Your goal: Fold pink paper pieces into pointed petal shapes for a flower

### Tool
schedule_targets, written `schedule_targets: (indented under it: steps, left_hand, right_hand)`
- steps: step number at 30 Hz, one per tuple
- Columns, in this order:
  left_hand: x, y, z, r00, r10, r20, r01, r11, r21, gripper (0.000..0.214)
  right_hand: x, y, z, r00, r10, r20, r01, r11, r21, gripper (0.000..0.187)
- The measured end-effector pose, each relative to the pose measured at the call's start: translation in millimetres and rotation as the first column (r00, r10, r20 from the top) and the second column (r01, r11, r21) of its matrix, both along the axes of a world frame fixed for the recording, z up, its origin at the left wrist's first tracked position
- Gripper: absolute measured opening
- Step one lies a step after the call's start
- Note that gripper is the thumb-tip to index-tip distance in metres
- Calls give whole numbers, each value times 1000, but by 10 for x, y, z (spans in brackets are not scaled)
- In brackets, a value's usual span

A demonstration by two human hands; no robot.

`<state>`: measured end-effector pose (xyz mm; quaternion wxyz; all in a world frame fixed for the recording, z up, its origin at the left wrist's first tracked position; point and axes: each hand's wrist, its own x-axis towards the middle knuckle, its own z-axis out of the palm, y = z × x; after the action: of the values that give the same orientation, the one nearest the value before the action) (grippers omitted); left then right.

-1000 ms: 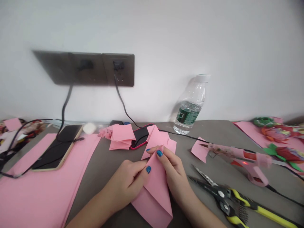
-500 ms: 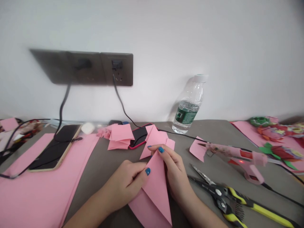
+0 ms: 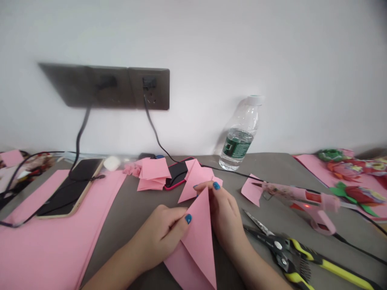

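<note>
A folded sheet of pink paper (image 3: 199,237) stands upright in front of me, its pointed tip at the top and a loose layer spreading at the lower left. My left hand (image 3: 169,229) pinches its left edge, thumb flat on the front and the other fingers out of sight behind. At the tip is my right hand (image 3: 225,213), its fingers curled behind the paper along the right edge. Its thumb sits just right of the tip, off the front face. Part of the right fingers is hidden by the paper.
Pink sheets (image 3: 45,249) lie at left under a phone (image 3: 72,187). Cut pink pieces (image 3: 154,169) and another phone (image 3: 178,171) lie beyond my hands. At right are pliers-like scissors (image 3: 279,247), a lit pink glue gun (image 3: 311,201) and paper flowers (image 3: 363,195). A water bottle (image 3: 238,141) leans against the wall.
My right thumb has come off the front of the paper tip and moved slightly right, so the point now shows. My left hand keeps its pinch.
</note>
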<state>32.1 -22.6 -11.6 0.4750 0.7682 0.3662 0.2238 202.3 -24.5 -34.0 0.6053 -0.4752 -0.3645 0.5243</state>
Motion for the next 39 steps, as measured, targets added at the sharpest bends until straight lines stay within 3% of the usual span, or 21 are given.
schedule_targets:
  steps: [6,12,16,28,39]
  left_hand:
    - [3,7,-23,999,50,3,-50,998,29,41]
    - [-10,4,19,998,53,31,-52,998,-42,40]
    - [-20,6,35,997,47,58,-43,996,-73,41]
    - [-26,11,62,989,-34,143,43,997,-57,41]
    - [-33,5,26,986,-93,139,84,994,72,36]
  right_hand:
    - [-6,-24,36,989,8,147,-24,994,108,32]
    - [-22,5,37,990,54,-131,-55,998,-2,32]
    - [-49,4,111,963,119,-241,-121,993,8,30]
    - [-33,9,143,926,160,-341,-161,987,25,29]
    - [-32,12,137,952,160,-262,-146,987,74,30]
